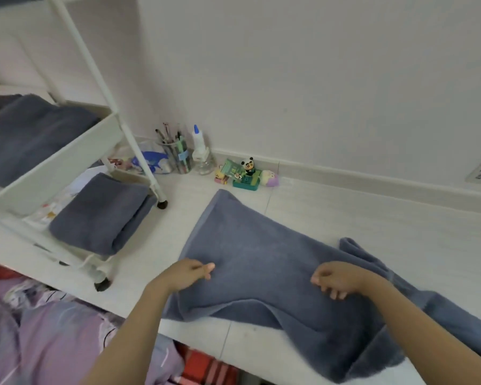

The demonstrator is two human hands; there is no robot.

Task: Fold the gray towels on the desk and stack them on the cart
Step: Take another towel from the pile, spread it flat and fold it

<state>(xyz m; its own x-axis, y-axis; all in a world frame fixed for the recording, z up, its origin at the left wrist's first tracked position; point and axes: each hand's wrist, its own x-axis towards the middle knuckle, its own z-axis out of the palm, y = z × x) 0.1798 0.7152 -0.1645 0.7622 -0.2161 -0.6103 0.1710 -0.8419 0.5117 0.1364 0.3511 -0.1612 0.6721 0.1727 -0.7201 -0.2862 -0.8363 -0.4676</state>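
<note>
A gray towel (261, 262) lies spread and rumpled across the white desk (358, 218), its near right part hanging over the front edge. My left hand (189, 273) rests on the towel's left side, fingers pinched together on the cloth. On the right side, my right hand (336, 279) has its fingers curled into the fabric. A white cart (67, 151) stands on the desk at the left. One folded gray towel (100, 212) sits on its lower shelf and another (25, 134) lies in the upper tray.
Against the wall stand a pen cup (178, 157), a glue bottle (199, 145), a glass jar and small toys including a panda figure (247, 165). Purple bedding (39, 337) lies below the desk's front edge at the left.
</note>
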